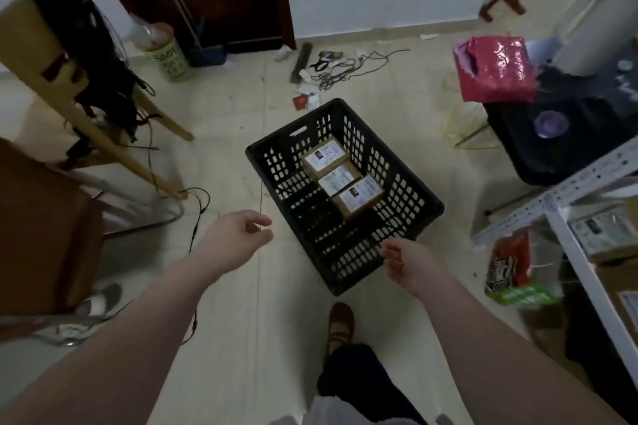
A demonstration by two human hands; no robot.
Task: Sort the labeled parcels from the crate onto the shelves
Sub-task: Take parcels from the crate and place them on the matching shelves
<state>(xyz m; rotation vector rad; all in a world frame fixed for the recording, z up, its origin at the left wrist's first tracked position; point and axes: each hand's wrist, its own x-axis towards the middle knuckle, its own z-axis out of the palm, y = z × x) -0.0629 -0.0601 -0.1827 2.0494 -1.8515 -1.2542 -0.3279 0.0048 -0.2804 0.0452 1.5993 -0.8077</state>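
Both hands empty. Left hand (pixel 238 235) is held out with fingers loosely curled, nothing gripped. Right hand (pixel 411 266) is likewise relaxed, fingers half-curled, just over the near rim of the crate (pixel 276 136).

Three parcels (pixel 340 179) are noted in the crate, ahead of the right hand, lined up against the far wall and touching one another. The shelf (pixel 580 269) stands to the right of the right hand, with a parcel already on it.

Risks judged from here:
- Labels are too small and blurred to be read, so a parcel could be put on the wrong shelf if the label is not checked once lifted.
- With the parcels packed edge to edge, a neighbour could be dragged or tipped when one is pulled.
- A loose cable (pixel 200 203) lies on the floor beside the left hand, and a bag (pixel 511 269) lies between right hand and shelf. Either could catch a foot during the carry.
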